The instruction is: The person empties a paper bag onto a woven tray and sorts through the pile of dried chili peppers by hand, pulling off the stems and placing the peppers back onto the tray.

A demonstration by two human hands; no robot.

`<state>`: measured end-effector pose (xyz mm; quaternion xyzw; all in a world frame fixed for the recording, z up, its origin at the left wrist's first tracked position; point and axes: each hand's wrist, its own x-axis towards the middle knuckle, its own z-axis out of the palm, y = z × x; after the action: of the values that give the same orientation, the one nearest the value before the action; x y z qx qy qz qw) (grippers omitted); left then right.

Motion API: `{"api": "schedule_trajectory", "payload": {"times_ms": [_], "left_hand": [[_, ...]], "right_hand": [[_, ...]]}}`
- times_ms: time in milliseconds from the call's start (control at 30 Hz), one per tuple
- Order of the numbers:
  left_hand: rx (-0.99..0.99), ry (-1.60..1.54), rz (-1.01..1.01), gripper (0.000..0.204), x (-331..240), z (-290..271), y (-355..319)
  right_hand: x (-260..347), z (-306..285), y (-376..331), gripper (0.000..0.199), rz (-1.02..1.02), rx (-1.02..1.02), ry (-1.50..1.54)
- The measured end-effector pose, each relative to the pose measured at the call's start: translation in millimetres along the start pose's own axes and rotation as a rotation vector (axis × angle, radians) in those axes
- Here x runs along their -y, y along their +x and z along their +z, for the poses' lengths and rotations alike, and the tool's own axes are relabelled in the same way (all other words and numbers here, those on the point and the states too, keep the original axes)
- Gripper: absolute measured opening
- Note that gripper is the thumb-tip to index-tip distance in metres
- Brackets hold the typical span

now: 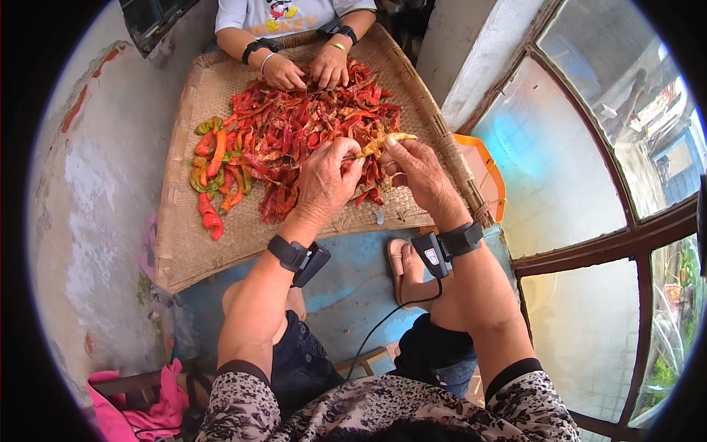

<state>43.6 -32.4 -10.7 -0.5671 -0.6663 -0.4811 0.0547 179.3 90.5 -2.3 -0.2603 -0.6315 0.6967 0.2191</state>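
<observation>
Above the near side of a woven tray [191, 250], both my hands are closed on one yellowish, wrinkled chili pepper [373, 145]. My left hand [328, 180] pinches its left end between thumb and fingers. On the pepper's right part, my right hand [421, 173] grips with the thumb on top, and a pale tip sticks out beyond it. Beneath and behind them spreads a pile of dried red chili peppers [287, 129]. Plumper red, orange and green chili peppers [218, 158] lie together at the tray's left side.
Across the tray, another person's hands [329, 66] work in the far part of the pile. An orange-rimmed container [495, 173] stands right of the tray. A peeling wall [103, 191] borders the left, framed windows [552, 155] the right. Pink cloth [158, 401] lies lower left.
</observation>
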Motion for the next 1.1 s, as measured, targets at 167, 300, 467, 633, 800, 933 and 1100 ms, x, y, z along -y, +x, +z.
{"api": "schedule_trajectory", "payload": {"times_ms": [167, 300, 467, 633, 800, 933, 1100], "left_hand": [[0.115, 0.008, 0.024, 0.030, -2, 4, -1], [0.152, 0.356, 0.143, 0.037, 21, -4, -7], [0.187, 0.460, 0.125, 0.025, 34, -3, -8], [0.187, 0.453, 0.079, 0.015, 36, -7, -6], [0.173, 0.465, 0.099, 0.022, 27, -2, -12], [0.225, 0.543, 0.105, 0.024, 30, 2, -12], [0.181, 0.594, 0.037, 0.016, 40, -23, -8]], "right_hand": [[0, -19, 13, 0.023, -0.356, -0.310, -0.113], [17, -54, 0, 0.011, -0.794, -0.845, -0.699], [-5, -112, -18, 0.015, -0.245, -0.877, -1.352], [-6, -67, -5, 0.022, -0.576, -0.638, -1.179], [-23, 10, 20, 0.027, -0.505, -0.278, -1.084], [-25, 29, 35, 0.017, -0.275, -0.301, -1.164], [-25, -6, 46, 0.015, -0.356, -0.563, -1.108]]}}
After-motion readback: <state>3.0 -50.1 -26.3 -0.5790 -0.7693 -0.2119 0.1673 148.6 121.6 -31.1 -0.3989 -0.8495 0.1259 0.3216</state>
